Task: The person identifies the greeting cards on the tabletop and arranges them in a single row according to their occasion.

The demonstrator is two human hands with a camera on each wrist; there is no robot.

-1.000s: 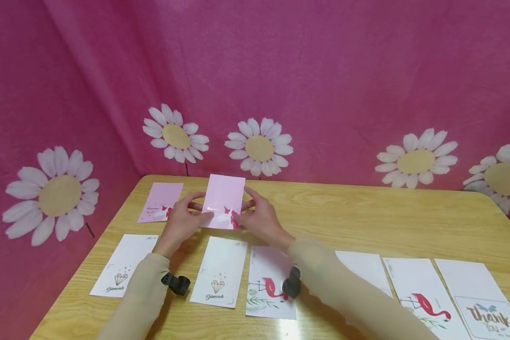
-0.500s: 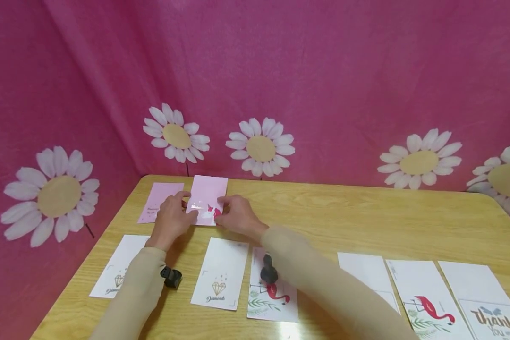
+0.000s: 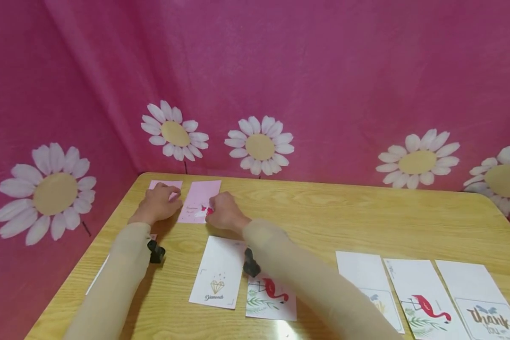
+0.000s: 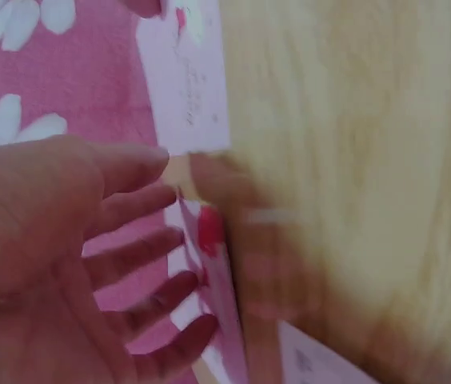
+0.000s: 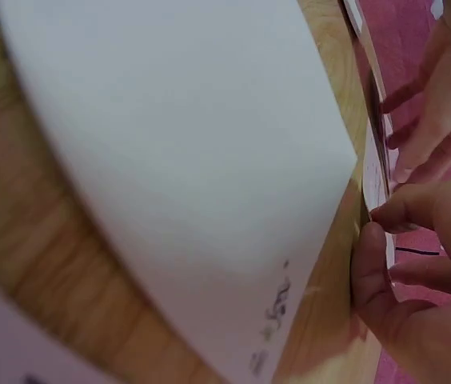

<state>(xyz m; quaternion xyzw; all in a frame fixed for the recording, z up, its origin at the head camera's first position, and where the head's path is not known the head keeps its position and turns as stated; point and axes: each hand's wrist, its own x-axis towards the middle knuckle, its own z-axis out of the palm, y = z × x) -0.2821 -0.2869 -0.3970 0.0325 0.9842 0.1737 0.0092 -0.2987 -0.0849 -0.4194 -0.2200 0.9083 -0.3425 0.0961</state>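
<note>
Both hands sit near the desk's (image 3: pixel 365 212) far left corner: my right hand (image 3: pixel 223 213) pinches the near edge of a pink card (image 3: pixel 199 206) lying flat there. Just beside it, my left hand (image 3: pixel 158 204), fingers loosely spread, rests on a second pink card (image 3: pixel 166 183).

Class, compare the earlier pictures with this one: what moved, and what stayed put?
Both hands carried the pink card down and leftward onto the table, beside the other pink card. The right hand pinches it; the left hand rests alongside. The white cards stayed put.
</note>
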